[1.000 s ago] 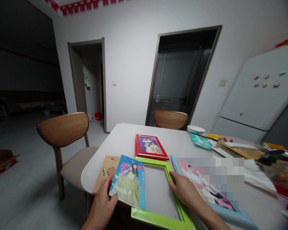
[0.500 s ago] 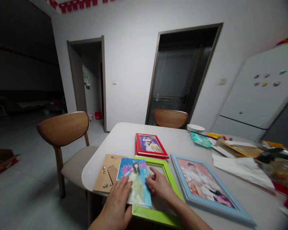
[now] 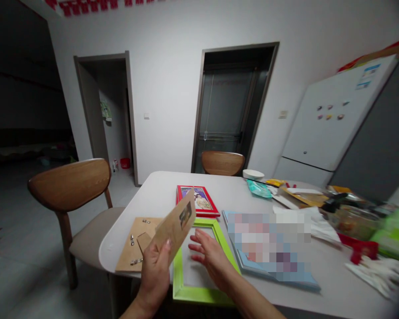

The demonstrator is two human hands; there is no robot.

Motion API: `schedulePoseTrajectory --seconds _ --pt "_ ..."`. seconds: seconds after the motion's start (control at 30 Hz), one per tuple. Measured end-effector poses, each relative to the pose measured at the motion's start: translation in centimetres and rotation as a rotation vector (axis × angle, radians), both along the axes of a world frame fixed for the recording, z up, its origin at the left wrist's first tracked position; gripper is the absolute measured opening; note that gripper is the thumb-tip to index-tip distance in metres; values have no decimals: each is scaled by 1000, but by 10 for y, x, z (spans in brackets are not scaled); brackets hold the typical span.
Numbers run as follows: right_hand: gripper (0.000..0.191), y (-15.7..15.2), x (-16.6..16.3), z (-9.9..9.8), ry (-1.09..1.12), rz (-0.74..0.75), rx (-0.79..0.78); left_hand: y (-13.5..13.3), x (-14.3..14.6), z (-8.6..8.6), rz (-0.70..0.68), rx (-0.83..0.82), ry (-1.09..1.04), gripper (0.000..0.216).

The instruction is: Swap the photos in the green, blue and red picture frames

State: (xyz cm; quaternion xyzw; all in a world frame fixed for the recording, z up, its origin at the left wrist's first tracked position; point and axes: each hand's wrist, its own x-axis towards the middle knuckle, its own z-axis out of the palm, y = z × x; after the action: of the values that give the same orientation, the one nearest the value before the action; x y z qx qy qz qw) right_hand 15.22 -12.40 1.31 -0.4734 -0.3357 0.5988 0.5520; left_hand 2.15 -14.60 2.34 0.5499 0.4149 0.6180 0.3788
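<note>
My left hand (image 3: pixel 156 272) grips a picture card (image 3: pixel 176 226) by its lower edge and holds it tilted up over the table, its brown back facing me. Beneath it lies a lime green photo frame (image 3: pixel 199 259) near the table's front edge. Over the glass of that frame my right hand (image 3: pixel 211 257) lies flat with fingers spread. A brown backing board (image 3: pixel 133 243) with metal clips lies to the left of the green frame. A red frame (image 3: pixel 196 199) with a photo lies behind, and a light blue frame (image 3: pixel 269 248) lies to the right.
The white table (image 3: pixel 159 190) carries a bowl (image 3: pixel 252 174), a teal packet (image 3: pixel 257 188), papers and clutter at the right. Wooden chairs stand at the left (image 3: pixel 69 186) and far side (image 3: pixel 222 162). A white fridge (image 3: pixel 329 119) stands at the right.
My left hand lifted the picture card off the green frame and turned it so its brown back faces me. My right hand moved onto the frame's glass. The view shifted right.
</note>
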Motion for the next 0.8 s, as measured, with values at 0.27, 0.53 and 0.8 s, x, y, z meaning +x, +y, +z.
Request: schedulePoseTrajectory --seconds 0.27,0.53,0.8 --pt "38 4 46 11 -4 -49 149 8 23 -20 -168 -179 -231 52" --pt "44 17 85 -3 -268 195 -24 7 4 -46 -179 -56 535 48" --pt "45 22 69 -5 -558 132 67 1 4 -50 -220 27 783 49"
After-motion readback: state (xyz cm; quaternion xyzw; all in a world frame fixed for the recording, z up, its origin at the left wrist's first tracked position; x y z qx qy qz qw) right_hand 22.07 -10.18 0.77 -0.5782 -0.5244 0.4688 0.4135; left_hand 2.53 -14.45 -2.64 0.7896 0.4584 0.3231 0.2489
